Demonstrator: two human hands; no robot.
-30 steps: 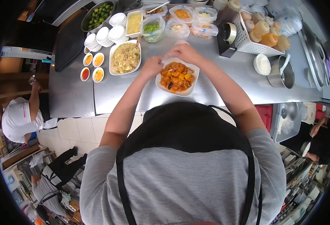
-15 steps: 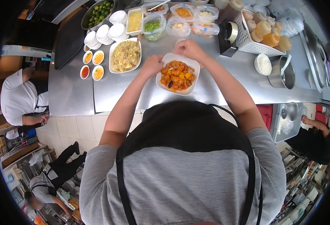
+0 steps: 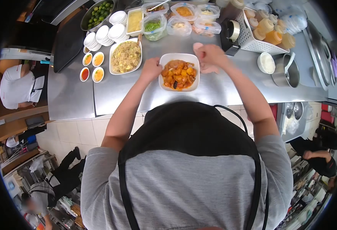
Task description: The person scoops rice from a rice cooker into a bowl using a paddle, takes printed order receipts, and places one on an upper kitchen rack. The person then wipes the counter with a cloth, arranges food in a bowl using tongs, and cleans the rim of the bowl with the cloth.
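In front of me on the steel counter is a white square bowl of orange-sauced chunks. My left hand is closed at its left rim. Off the bowl's upper right side, my right hand is closed on a thin pale pink cloth, which hangs out on both sides of the fingers. To the left of my left hand stands a larger white dish of fried rice.
Small sauce cups and stacked white dishes stand at left. Bags of chopped ingredients line the back. At right are a basket of bottles, a rice bowl and a metal pot. Other people work behind.
My right hand has moved right, from the bowl's far rim to beside it, and more of the pink cloth shows. The bowl now sits straighter, my left hand still at its rim.
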